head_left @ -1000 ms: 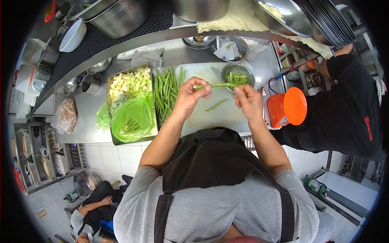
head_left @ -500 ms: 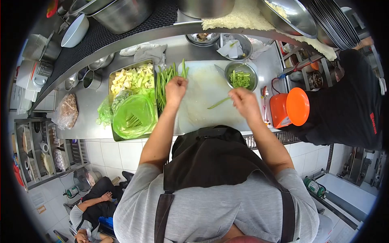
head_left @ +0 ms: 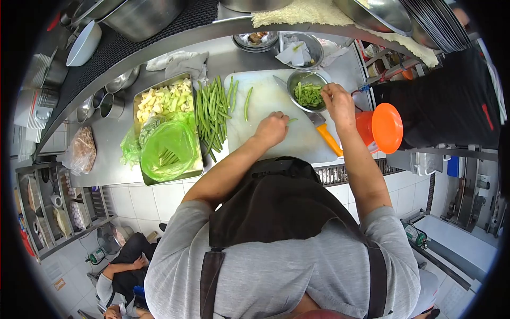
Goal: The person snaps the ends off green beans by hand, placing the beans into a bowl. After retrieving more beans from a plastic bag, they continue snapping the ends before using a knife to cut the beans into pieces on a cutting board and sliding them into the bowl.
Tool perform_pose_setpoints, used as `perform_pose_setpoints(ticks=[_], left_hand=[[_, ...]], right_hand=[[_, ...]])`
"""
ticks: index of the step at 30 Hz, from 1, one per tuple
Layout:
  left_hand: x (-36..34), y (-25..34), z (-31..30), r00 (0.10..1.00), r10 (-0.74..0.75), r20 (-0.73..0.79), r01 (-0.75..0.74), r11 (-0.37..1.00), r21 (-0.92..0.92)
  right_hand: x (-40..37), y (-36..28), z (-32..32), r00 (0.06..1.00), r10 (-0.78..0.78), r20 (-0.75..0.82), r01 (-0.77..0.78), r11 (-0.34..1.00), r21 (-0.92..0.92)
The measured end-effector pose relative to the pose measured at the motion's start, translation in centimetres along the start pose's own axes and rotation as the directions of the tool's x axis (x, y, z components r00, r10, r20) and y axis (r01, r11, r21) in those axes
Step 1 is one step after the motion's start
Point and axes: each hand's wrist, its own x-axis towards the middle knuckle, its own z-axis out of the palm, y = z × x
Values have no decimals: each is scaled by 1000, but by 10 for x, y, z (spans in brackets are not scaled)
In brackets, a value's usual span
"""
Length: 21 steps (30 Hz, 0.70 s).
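Observation:
My left hand is over the middle of the white cutting board, fingers closed at a short green bean piece that pokes out at its right. My right hand is at the right rim of the metal bowl of green pieces, its fingers pinched; what they hold, if anything, is too small to name. A knife with an orange handle lies beside the bowl, partly under it. Long green beans lie in a pile left of the board, and a few single ones rest on it.
A metal tray at the left holds cut vegetables and a green plastic bag. An orange container stands at the right, near a person in black. A metal shelf edge spans the far side.
My left hand has moved right, from the bean pile to the board's middle. My right hand has moved up and right to the bowl's rim. The orange knife handle is now uncovered.

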Motion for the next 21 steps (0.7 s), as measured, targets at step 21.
perform_pose_setpoints(ticks=[21], left_hand=[[-4,8,-72,964,265,-33,-262,911,-319]], right_hand=[[-73,-41,22,881,-362,305,247,902,355]])
